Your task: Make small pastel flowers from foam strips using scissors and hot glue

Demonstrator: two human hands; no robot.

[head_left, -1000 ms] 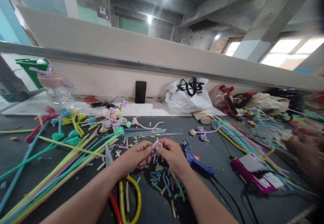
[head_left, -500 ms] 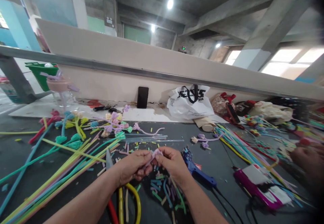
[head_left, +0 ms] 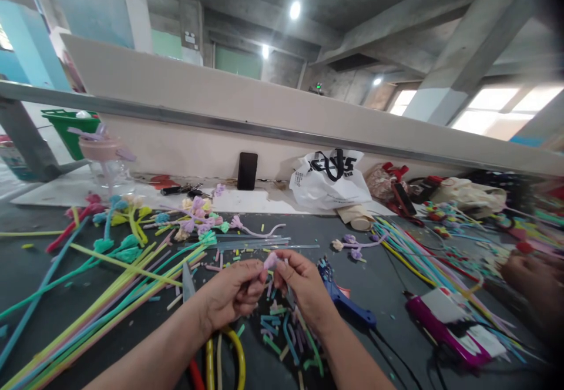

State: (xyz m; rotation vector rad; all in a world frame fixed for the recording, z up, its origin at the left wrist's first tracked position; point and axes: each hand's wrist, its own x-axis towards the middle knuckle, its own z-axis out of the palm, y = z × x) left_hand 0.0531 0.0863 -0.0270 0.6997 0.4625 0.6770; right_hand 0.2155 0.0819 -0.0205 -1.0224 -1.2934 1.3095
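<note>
My left hand (head_left: 232, 295) and my right hand (head_left: 303, 287) meet above the dark table (head_left: 53, 313), fingers pinched together on a small pink-lilac pipe-cleaner piece (head_left: 270, 260). Its curled tip pokes up between my fingertips. Under my hands lies a heap of short cut pipe-cleaner bits (head_left: 286, 328). A blue glue gun (head_left: 343, 298) rests just right of my right hand. Scissors (head_left: 188, 282) lie left of my left wrist, their yellow handles (head_left: 229, 352) near my forearm.
Long coloured pipe cleaners (head_left: 101, 296) fan across the left, finished flowers (head_left: 194, 217) behind them. A phone (head_left: 247, 170) and a white bag (head_left: 330, 180) lean on the back wall. A magenta box (head_left: 449, 322) and another person's hand (head_left: 535, 281) are at the right.
My hands have lifted slightly and the pink piece now sticks up as a tighter curl between my fingertips. The camera has shifted a little; the other person's hand stays at the right.
</note>
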